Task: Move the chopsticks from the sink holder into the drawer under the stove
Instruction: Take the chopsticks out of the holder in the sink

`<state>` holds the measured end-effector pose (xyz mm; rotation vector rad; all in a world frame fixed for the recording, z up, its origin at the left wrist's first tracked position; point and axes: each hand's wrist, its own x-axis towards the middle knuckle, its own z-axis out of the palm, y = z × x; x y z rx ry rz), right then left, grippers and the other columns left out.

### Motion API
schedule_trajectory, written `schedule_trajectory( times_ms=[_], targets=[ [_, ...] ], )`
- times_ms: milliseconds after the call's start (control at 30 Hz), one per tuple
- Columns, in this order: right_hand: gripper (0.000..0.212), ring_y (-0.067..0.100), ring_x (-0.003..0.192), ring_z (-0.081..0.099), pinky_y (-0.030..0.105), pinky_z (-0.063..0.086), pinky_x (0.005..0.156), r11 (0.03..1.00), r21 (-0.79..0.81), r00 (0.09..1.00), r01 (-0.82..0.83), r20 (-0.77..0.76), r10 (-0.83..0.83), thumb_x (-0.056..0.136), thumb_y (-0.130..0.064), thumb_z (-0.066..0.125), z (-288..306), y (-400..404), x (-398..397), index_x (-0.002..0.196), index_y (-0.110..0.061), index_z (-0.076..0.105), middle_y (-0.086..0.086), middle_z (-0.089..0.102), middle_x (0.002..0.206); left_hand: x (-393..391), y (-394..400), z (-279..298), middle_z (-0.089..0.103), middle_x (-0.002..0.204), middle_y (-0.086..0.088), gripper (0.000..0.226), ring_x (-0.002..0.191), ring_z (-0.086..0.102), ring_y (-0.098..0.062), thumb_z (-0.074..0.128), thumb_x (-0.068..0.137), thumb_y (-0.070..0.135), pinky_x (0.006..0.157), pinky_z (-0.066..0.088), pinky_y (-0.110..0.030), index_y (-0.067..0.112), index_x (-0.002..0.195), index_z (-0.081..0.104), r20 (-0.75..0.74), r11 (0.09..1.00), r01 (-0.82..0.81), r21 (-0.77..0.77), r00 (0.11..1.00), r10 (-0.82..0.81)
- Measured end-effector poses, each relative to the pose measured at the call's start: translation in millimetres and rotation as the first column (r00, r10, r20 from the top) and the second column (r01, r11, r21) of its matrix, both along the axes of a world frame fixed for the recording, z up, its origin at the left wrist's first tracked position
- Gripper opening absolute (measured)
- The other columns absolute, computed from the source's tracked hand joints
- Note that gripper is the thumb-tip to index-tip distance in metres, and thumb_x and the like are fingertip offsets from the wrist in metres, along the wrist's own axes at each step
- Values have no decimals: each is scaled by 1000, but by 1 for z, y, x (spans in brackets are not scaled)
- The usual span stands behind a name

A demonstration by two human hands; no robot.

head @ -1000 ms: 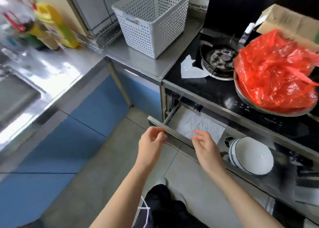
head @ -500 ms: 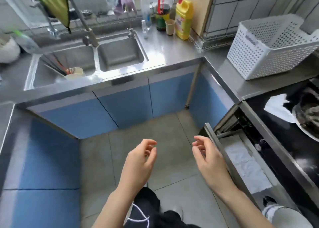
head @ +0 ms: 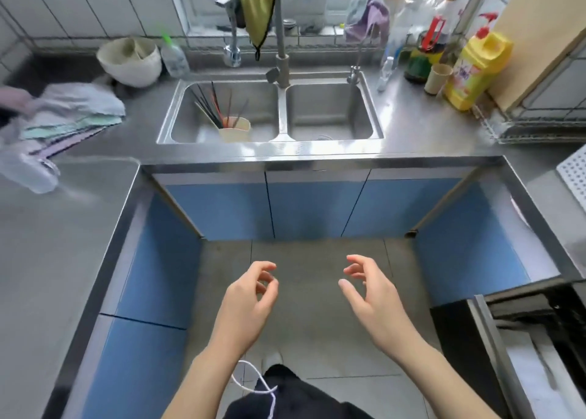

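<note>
Several dark and red chopsticks (head: 211, 107) stand fanned out in a cream cup holder (head: 235, 129) inside the left basin of the steel double sink (head: 276, 142). The drawer under the stove (head: 494, 349) is pulled out at the lower right, with white paper lining it. My left hand (head: 245, 304) and my right hand (head: 369, 295) hang side by side over the floor, well short of the sink. Both hold nothing, with the fingers loosely curled and apart.
A tall faucet (head: 280, 38) with a green cloth draped on it rises between the basins. Folded cloths (head: 73, 114) lie on the left counter beside a pale bowl (head: 130, 60). A yellow bottle (head: 477, 69) and other bottles crowd the right counter. Blue cabinets (head: 314, 206) front the sink.
The view has swung left from the stove and open drawer to face the sink squarely. Both hands left the drawer front and now hover empty over the floor.
</note>
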<state>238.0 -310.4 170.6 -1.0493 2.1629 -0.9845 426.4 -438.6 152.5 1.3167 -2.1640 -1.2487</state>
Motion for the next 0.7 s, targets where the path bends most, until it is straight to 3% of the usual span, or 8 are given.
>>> schedule_trajectory(
  times_ms=[100, 167, 433, 700],
  targets=[
    [35, -3, 106, 50, 10, 35, 83, 1000, -6, 999, -30, -11, 30, 91, -28, 58, -2, -51, 3, 124, -28, 45, -16, 55, 107, 7, -50, -1, 65, 87, 18, 19, 82, 58, 0, 61, 93, 23, 77, 51, -22, 32, 109, 60, 17, 1000, -27, -1, 999, 27],
    [35, -3, 107, 51, 13, 35, 82, 999, -9, 999, -47, -9, 47, 90, -30, 58, -3, -83, 4, 124, -30, 45, -17, 56, 107, 8, -83, -1, 66, 87, 17, 19, 82, 58, -1, 61, 93, 22, 76, 51, -23, 33, 109, 60, 16, 999, -44, 0, 999, 44],
    [38, 1, 106, 53, 17, 38, 85, 997, -11, 995, -82, 47, 83, 89, -32, 59, -5, -206, -18, 125, -28, 47, -17, 57, 108, -9, -203, 3, 68, 93, 14, 18, 84, 60, 6, 61, 94, 24, 67, 45, -7, 35, 108, 60, -17, 990, -123, 64, 992, 124],
    [45, 3, 106, 52, 23, 40, 86, 991, 7, 985, -131, 112, 129, 84, -38, 63, -16, -340, -75, 125, -30, 46, -18, 57, 107, -54, -313, -2, 66, 105, 17, 22, 95, 62, 0, 60, 93, 20, 65, 44, -9, 33, 111, 59, 2, 970, -209, 128, 978, 210]
  ],
)
